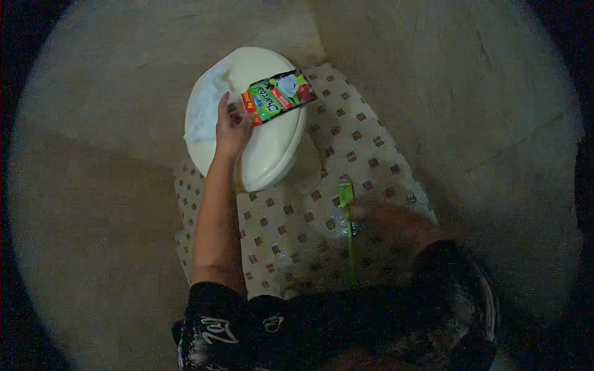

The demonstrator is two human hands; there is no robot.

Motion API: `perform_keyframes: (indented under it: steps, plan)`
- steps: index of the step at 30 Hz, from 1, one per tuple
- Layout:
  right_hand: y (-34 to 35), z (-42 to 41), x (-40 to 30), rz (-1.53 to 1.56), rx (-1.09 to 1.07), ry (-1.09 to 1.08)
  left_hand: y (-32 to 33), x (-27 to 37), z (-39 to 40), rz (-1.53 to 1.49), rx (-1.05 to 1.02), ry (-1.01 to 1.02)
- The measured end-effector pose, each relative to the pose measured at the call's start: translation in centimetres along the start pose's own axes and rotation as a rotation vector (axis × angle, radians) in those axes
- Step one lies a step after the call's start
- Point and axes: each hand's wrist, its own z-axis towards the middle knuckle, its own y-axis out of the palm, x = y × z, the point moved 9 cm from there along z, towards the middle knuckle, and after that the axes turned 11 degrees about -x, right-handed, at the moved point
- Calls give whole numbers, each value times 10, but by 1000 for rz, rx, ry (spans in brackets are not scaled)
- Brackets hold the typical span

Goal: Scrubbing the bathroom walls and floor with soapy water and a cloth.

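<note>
In front of me, a cream-coloured toilet with its lid down (267,150) stands on the floor. My left hand (234,127) is over the lid, its fingers on the near end of a green, black and red printed plastic packet (278,97). The packet, which bears writing, reaches past the lid's right edge. Beside the left fingers, a crumpled whitish mass (204,109), perhaps a cloth or foam, covers the lid's left side. My right hand (364,212) is motion-blurred next to a long-handled green brush (345,195); its grip is unclear.
Pale tiles with small brown squares (290,211) cover the floor, with wet, shiny patches near the brush. Plain beige walls (464,116) rise around the floor. A dark, light-printed garment (325,324) fills the bottom of the view.
</note>
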Motion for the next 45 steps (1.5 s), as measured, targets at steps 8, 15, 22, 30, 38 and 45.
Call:
perform_keyframes:
  steps: [8,15,22,30,38,45]
  plan:
    - [100,-33,89,162,143,-70,12,12,8,260,-455,179]
    - [59,11,3,308,256,-154,25,71,26,988,-492,185]
    - [16,-47,-35,426,376,-178,32,51,64,1039,-498,161]
    - [-46,-135,-129,-124,640,-167,22,79,63,758,-333,231]
    - [82,-225,-286,-499,516,311,-48,61,33,1084,-307,-71]
    - [137,-234,-372,-1324,653,642,-18,114,-15,1331,-129,229]
